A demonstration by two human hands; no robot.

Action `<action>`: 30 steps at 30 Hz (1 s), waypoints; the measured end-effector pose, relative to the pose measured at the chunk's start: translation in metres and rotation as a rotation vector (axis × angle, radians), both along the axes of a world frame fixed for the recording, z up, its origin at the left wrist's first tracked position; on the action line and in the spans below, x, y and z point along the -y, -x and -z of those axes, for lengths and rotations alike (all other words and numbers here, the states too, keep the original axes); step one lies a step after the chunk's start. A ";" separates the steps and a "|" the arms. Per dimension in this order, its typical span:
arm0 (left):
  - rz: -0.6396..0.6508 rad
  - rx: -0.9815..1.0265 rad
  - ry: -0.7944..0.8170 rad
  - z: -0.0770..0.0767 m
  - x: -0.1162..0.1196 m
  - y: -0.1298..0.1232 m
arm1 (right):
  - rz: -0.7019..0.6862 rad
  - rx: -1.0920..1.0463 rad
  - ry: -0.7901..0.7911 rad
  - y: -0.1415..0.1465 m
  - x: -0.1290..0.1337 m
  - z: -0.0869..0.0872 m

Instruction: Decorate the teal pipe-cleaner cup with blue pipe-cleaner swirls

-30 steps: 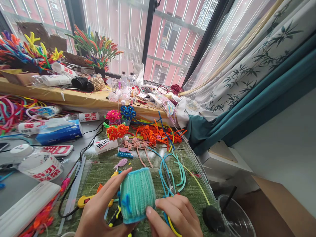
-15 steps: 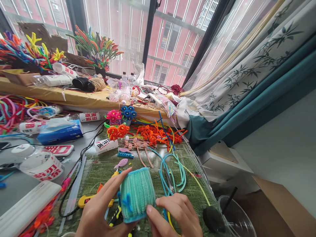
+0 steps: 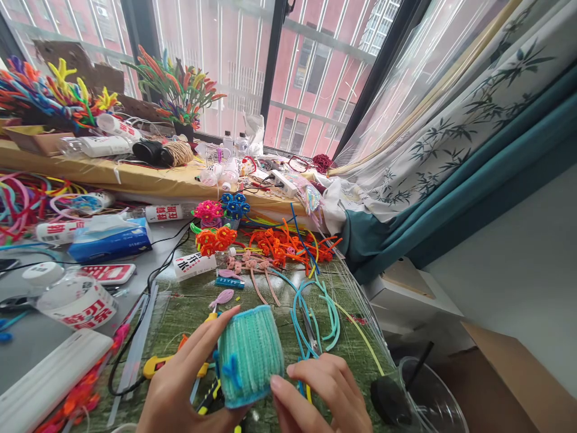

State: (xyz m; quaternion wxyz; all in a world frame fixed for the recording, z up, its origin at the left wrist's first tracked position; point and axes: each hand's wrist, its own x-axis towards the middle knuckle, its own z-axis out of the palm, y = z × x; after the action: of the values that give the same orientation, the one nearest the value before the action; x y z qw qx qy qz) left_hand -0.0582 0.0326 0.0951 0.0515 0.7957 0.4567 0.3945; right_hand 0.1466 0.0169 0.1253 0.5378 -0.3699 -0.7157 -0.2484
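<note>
A small turquoise pot-shaped piece made of fuzzy pipe cleaners (image 3: 255,358) is tilted in front of me, with blue trim along its top and bottom edges. A blue Y-shaped bit sticks to its lower left face. My left hand (image 3: 180,382) grips it from the left, fingers behind and thumb beneath. On the other side, my right hand (image 3: 327,391) has bent fingers slightly apart, their tips at the piece's lower right edge. My right thumb is hidden. Beneath my left hand lie a yellow-handled tool (image 3: 155,365) and a black-and-yellow tool (image 3: 210,397).
Scissors (image 3: 311,334) lie among blue pipe-cleaner loops (image 3: 333,325). Farther back are orange pipe-cleaner pieces (image 3: 279,246), a blue lighter (image 3: 229,282) and pipe-cleaner flowers (image 3: 215,240). A clear plastic cup (image 3: 435,397) stands at right, a white glue-stick-like bar (image 3: 54,379) at left.
My right fingertips have shifted slightly to the right along the turquoise piece's edge. The piece has turned very little, and my left hand keeps its hold.
</note>
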 end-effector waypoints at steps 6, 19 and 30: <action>-0.001 -0.008 0.003 0.002 0.001 0.001 | 0.005 0.015 -0.014 0.000 0.000 -0.001; 0.007 -0.001 -0.034 0.001 0.000 0.003 | 0.003 0.022 0.062 0.001 0.001 0.000; 0.006 -0.004 -0.053 0.005 0.000 0.003 | -0.072 0.050 0.083 0.000 0.000 -0.009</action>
State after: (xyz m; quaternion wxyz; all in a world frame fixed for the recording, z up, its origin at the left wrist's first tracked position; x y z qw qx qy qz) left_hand -0.0614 0.0325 0.0904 0.0306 0.7988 0.4438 0.4050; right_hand 0.1464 0.0174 0.1341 0.5127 -0.3596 -0.7513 -0.2081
